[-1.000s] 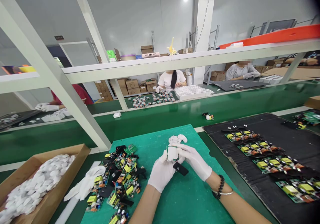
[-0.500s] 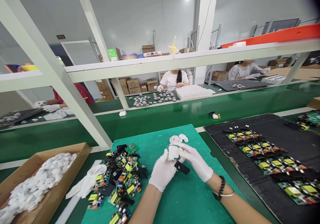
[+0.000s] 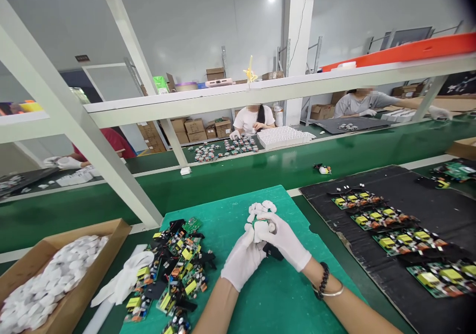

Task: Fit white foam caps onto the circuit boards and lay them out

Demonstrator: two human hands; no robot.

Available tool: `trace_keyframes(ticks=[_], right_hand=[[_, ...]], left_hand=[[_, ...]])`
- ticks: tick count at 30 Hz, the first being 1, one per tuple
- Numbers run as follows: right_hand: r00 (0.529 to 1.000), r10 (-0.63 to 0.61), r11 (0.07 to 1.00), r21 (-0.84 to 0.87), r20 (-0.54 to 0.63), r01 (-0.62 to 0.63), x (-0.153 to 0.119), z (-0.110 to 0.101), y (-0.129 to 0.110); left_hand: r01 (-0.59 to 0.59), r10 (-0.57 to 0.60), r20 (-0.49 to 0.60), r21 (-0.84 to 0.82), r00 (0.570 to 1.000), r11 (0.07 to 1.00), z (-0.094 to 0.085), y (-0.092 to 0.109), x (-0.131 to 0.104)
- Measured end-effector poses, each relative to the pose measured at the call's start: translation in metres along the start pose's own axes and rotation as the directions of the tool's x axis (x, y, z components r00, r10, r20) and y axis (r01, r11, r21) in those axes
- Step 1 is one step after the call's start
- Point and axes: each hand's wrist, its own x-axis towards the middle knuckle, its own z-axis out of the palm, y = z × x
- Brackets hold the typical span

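Left hand and right hand grasp a white-covered circuit board above the green mat, and I see right fingers shifted onto its white face, apparently pressing, contact partly hidden.

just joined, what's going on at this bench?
Someone's gloved left hand and right hand together hold a white piece with a green circuit board, above a green mat. Loose white pieces lie just beyond the hands. To the left are a jumbled pile of boards and a cardboard box of more white pieces; to the right, boards in rows on a black mat.
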Motion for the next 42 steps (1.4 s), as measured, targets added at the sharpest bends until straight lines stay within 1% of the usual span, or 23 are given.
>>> trace_keyframes(ticks=[3,6,9,13,15,20,23,26,30,33,35,37,39,42], right_hand=[[0.999,0.043,0.995,-0.094,-0.032,-0.046,-0.003,0.0,-0.005],[0.997,0.078,0.992,-0.098,-0.028,-0.08,-0.006,0.0,-0.007],[0.997,0.078,0.994,-0.078,0.018,-0.077,-0.007,-0.001,-0.007],[0.993,0.033,0.999,-0.04,0.117,-0.028,-0.006,-0.005,-0.007],[0.991,0.031,0.999,-0.034,0.129,-0.027,-0.005,-0.006,-0.007],[0.998,0.056,0.992,-0.117,0.006,-0.055,-0.006,-0.003,-0.004],[0.998,0.065,0.992,-0.111,-0.011,-0.066,-0.006,-0.001,-0.003],[0.996,0.093,0.993,-0.077,-0.01,-0.093,-0.006,0.0,-0.006],[0.993,0.115,0.993,-0.024,0.008,-0.115,-0.006,0.001,-0.011],[0.992,0.126,0.992,0.028,0.032,-0.127,-0.004,-0.001,-0.01],[0.984,0.156,0.982,0.094,0.082,-0.164,-0.003,-0.004,-0.007],[0.967,0.196,0.954,0.194,0.165,-0.227,-0.002,-0.006,-0.003],[0.95,0.21,0.92,0.282,0.232,-0.272,-0.002,-0.007,0.001],[0.949,0.215,0.895,0.341,0.232,-0.286,-0.002,-0.006,0.004]], left_hand=[[0.021,-0.022,0.005,0.043,1.0,0.999,0.003,-0.001,0.0],[0.024,-0.028,0.026,0.118,0.999,0.993,0.004,-0.001,-0.002],[0.023,-0.028,0.033,0.165,0.999,0.986,0.005,-0.002,-0.003],[0.023,-0.028,0.028,0.148,0.999,0.989,0.007,-0.001,-0.004],[0.022,-0.027,0.033,0.143,0.999,0.989,0.008,0.0,-0.004],[0.022,-0.025,0.017,0.168,1.0,0.986,0.008,0.001,-0.002],[0.022,-0.028,0.029,0.192,0.999,0.981,0.008,0.002,-0.001],[0.024,-0.03,0.026,0.211,0.999,0.977,0.007,0.002,0.0],[-0.002,-0.001,0.015,0.224,1.0,0.975,0.005,0.002,0.002],[0.007,-0.012,0.019,0.253,1.0,0.968,0.006,0.004,0.002],[0.012,-0.027,0.049,0.283,0.998,0.959,0.008,0.006,0.002],[0.012,-0.039,0.076,0.326,0.996,0.945,0.009,0.009,0.001],[0.013,-0.044,0.077,0.372,0.996,0.928,0.01,0.012,0.001],[0.018,-0.043,0.049,0.416,0.998,0.909,0.01,0.013,0.002]])
